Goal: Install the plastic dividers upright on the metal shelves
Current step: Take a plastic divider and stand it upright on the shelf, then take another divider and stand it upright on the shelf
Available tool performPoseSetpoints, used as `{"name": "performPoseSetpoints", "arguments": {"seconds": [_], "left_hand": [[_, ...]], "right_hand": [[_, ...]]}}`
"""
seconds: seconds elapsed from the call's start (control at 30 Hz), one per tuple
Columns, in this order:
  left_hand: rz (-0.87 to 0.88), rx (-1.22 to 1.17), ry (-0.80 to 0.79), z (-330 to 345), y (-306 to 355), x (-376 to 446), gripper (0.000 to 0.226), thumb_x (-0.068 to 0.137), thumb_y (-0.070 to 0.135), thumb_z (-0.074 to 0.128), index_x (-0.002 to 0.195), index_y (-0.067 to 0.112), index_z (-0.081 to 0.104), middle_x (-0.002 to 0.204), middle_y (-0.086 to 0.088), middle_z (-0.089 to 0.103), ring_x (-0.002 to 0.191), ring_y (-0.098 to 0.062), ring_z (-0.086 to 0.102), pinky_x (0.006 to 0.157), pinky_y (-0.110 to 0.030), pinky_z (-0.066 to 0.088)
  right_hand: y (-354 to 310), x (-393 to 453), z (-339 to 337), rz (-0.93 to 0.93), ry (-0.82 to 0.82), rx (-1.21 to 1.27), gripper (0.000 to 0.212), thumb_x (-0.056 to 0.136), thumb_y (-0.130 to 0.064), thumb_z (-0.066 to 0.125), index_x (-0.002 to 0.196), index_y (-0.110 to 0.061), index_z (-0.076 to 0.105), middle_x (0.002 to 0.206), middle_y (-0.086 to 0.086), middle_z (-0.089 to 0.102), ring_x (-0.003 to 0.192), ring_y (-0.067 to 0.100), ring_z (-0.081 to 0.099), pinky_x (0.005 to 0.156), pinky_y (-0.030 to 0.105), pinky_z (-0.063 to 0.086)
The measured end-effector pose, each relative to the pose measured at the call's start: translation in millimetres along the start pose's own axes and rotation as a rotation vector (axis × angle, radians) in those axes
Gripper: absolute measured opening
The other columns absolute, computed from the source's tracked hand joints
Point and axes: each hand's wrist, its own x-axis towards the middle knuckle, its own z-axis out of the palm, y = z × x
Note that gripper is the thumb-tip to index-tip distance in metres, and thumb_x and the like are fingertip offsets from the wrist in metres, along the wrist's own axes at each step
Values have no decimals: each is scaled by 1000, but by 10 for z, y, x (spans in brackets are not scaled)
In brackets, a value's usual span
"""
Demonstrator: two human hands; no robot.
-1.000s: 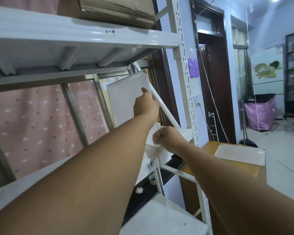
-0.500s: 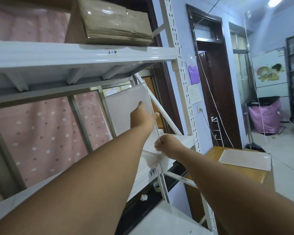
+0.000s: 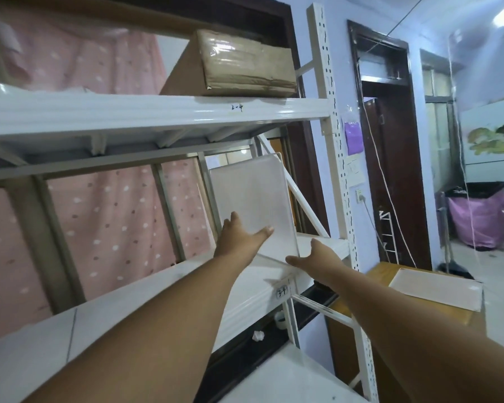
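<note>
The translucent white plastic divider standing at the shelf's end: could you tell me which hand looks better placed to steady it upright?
Probably the left hand: its open palm and fingers lie flat on the translucent white plastic divider's broad face. The right hand sits only at the bottom front corner, near the white metal shelf edge.

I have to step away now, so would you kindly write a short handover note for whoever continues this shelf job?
Left hand: open, palm flat against the face of the plastic divider.
Right hand: open, at the divider's lower front corner; contact unclear.
Divider: standing roughly upright near the right end of the shelf marked 3-4, close to the diagonal brace. Whether it is seated cannot be told.
Spare panel: lies flat on the wooden cabinet to the right.
Left: check this divider stands alone, then fit the spare one.
</note>
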Motion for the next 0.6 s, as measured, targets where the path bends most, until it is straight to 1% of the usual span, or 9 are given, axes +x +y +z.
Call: {"name": "performPoseSetpoints", "arguments": {"seconds": [0.07, 0.17, 0.23, 0.33, 0.4, 0.47, 0.53, 0.6], "left_hand": [[-25, 15, -11, -108, -198, -157, 115, 78, 73, 70, 165, 20, 17, 171, -8, 24, 154, -32, 31, 121, -49, 33], [-74, 50, -6, -307, -431, -387, 117, 79, 74, 68, 166, 19, 12, 174, -8, 16, 156, -33, 25, 123, -49, 30], [-110, 58, 5, -526, -589, -573, 115, 80, 74, 68, 166, 20, 15, 173, -6, 19, 155, -34, 28, 122, -51, 33], [-144, 78, 18, -908, -842, -849, 109, 80, 73, 69, 163, 18, 26, 168, -6, 33, 151, -33, 37, 119, -48, 38], [-172, 132, 19, -1209, -1035, -1057, 104, 82, 73, 67, 161, 17, 31, 166, -6, 37, 149, -32, 41, 116, -44, 39], [-192, 174, 21, -1507, -1257, -1246, 101, 82, 74, 66, 159, 16, 35, 165, -6, 39, 147, -31, 43, 115, -42, 40], [-224, 197, 28, -1875, -1491, -1405, 103, 79, 76, 67, 159, 17, 37, 163, -6, 43, 144, -31, 47, 115, -44, 43], [-251, 235, 39, -2281, -1739, -1583, 103, 77, 77, 67, 157, 17, 42, 160, -5, 48, 140, -30, 51, 112, -43, 45]], "right_hand": [[-39, -117, -65, 9, 3, -34, 93, 73, -64, 73, 140, -8, 41, 122, 8, 63, 90, 19, 56, 64, 30, 48], [-120, -305, -177, 6, 7, -93, 98, 72, -65, 74, 143, -7, 38, 121, 9, 63, 91, 20, 61, 71, 35, 56], [-225, -482, -218, -5, -13, -148, 96, 73, -63, 75, 142, -7, 37, 119, 9, 64, 88, 20, 62, 74, 38, 59], [-391, -765, -245, -37, -49, -222, 87, 76, -58, 76, 137, -7, 42, 118, 10, 64, 85, 21, 59, 73, 35, 56], [-549, -957, -224, -82, -100, -255, 83, 77, -56, 75, 136, -6, 43, 117, 11, 65, 89, 23, 61, 78, 36, 56], [-721, -1135, -154, -108, -135, -287, 81, 77, -58, 74, 132, -7, 45, 116, 12, 64, 92, 25, 62, 82, 38, 56], [-945, -1298, -17, -129, -153, -318, 82, 77, -61, 72, 132, -7, 45, 120, 12, 61, 94, 25, 59, 78, 34, 54], [-1190, -1455, 183, -171, -187, -374, 85, 77, -63, 70, 136, -7, 45, 126, 12, 60, 102, 26, 59, 81, 34, 52]]}}
